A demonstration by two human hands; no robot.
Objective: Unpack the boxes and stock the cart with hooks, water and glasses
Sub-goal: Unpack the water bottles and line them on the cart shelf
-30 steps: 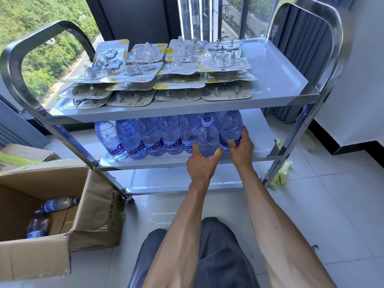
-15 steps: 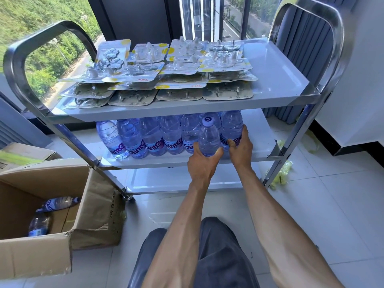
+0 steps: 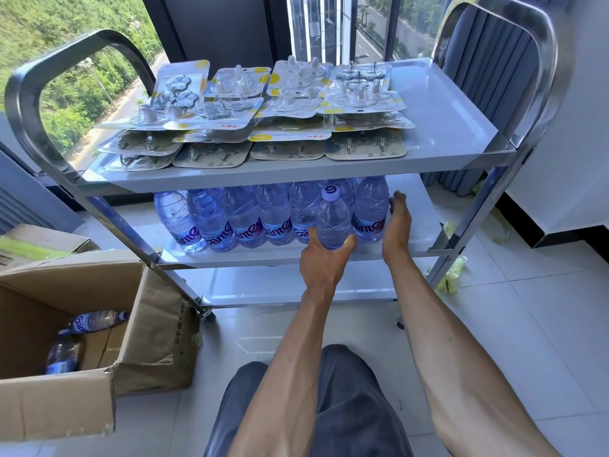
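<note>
Your right hand (image 3: 397,230) has let go of the end bottle and now lies flat beside it; your left hand (image 3: 324,257) grips the front bottle (image 3: 332,219) on the cart (image 3: 438,153)'s middle shelf. Water stocking continues: push it into line, then fetch the bottles (image 3: 82,334) left of your hands.

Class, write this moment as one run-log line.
left hand: grips front clear plastic water bottle | right hand: open beside bottle row | place: steel cart's middle shelf | cardboard box: bottles remain

High-rise room, likely an office: tall windows (image 3: 329,28) over a road and trees, tiled floor (image 3: 543,324), steel cart (image 3: 454,153), cardboard box (image 3: 151,324).
</note>
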